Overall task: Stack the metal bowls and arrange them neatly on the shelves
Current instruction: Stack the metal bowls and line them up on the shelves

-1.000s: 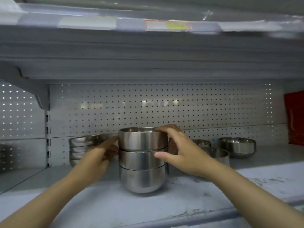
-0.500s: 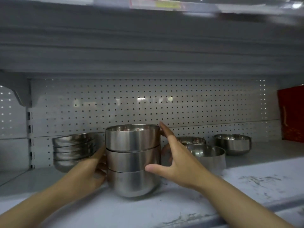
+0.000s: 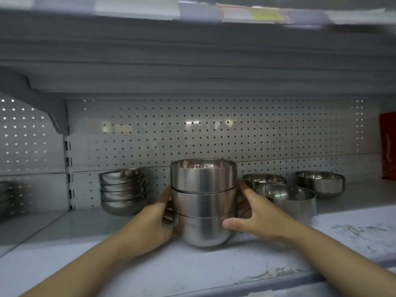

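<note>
A stack of three metal bowls [image 3: 204, 202] stands on the grey shelf [image 3: 150, 264] at the centre. My left hand [image 3: 153, 226] grips its left side, fingers wrapped round the back. My right hand [image 3: 257, 217] grips its right side, thumb on the lowest bowl and fingers behind. A second stack of several bowls [image 3: 124, 191] stands at the back left. Three single bowls sit to the right: one close by [image 3: 289, 200], one behind it [image 3: 264, 180], one further right [image 3: 320, 183].
A perforated back panel [image 3: 214, 133] closes the rear. The upper shelf [image 3: 192, 50] hangs low overhead with price labels on its edge. A red object [image 3: 387, 146] stands at the far right. More bowls [image 3: 5, 196] show blurred at the far left.
My right hand came down from the top bowl's rim to the stack's lower right side. My left hand slid lower on the left side. Both now clasp the stack.
</note>
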